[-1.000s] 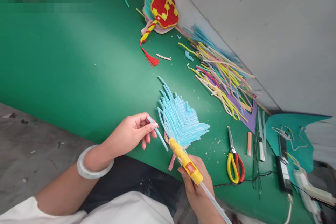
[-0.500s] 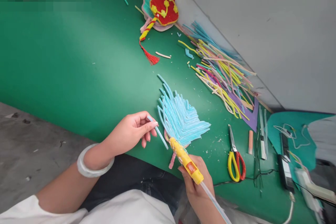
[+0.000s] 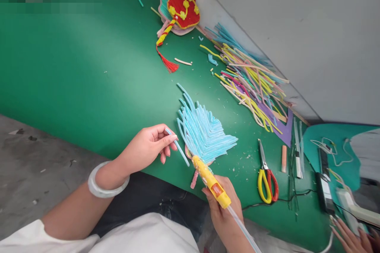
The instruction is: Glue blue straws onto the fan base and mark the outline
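Note:
My left hand (image 3: 148,146) pinches a short light-blue strip (image 3: 179,148) between thumb and fingers, its lower end slanting toward the glue gun's tip. My right hand (image 3: 224,207) grips a yellow glue gun (image 3: 210,182) with a clear glue stick out the back; its nozzle sits at the base of a fan-shaped piece of light-blue strips (image 3: 203,132) lying on the green table (image 3: 74,71). A pink handle stub (image 3: 194,179) pokes out under the piece.
A heap of coloured strips (image 3: 252,83) lies along the wall, with a red and yellow finished fan (image 3: 181,10) farther back. Yellow-handled scissors (image 3: 265,178), a power strip (image 3: 350,205) and cables are at right. Another person's hand (image 3: 347,239) shows at the bottom right corner.
Both hands hold nearly still. Another person's hand has come into view at the bottom right corner.

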